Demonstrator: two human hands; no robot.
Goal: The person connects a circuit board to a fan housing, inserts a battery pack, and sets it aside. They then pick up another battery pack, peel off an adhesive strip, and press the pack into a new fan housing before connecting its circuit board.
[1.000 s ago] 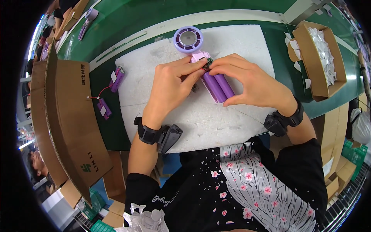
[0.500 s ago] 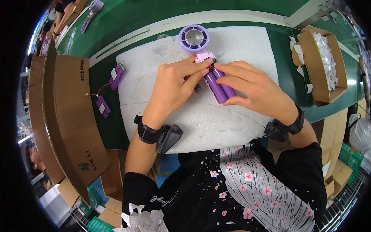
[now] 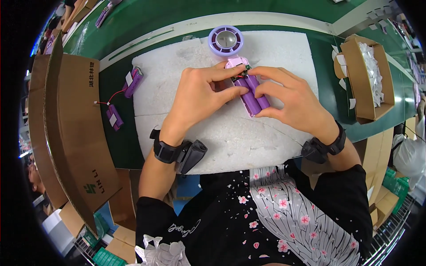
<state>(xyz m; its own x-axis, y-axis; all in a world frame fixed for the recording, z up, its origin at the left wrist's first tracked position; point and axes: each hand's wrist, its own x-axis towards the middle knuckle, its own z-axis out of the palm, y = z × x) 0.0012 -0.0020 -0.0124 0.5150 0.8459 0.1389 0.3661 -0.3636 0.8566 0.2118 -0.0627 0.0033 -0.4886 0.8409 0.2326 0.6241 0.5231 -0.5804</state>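
Head view: both hands are at work on one fan, its round head beyond the fingertips of both hands and its open pink handle running back between them. Purple battery cells lie side by side in the handle, slanting down toward the right thumb.

The left hand grasps the fan from the left. Its index fingertip is at the green board, just above the cells, and its thumb tip touches the left cell below; a gap shows between that finger and thumb. The other left fingers are mostly hidden behind the index.

The right hand grasps the battery from the right. Its index fingertip is beside the board, close to the left index tip; another fingertip touches the right cell midway along, and the thumb is at the cells' near end. How firmly either hand presses, I cannot tell.

Under the fingers and the fan lies white foam. Well left of the left fingers, two purple packs lie apart on the green bench, a red wire between them; farther left stands a carton. Well right of the right fingers, a small box holds white pieces.
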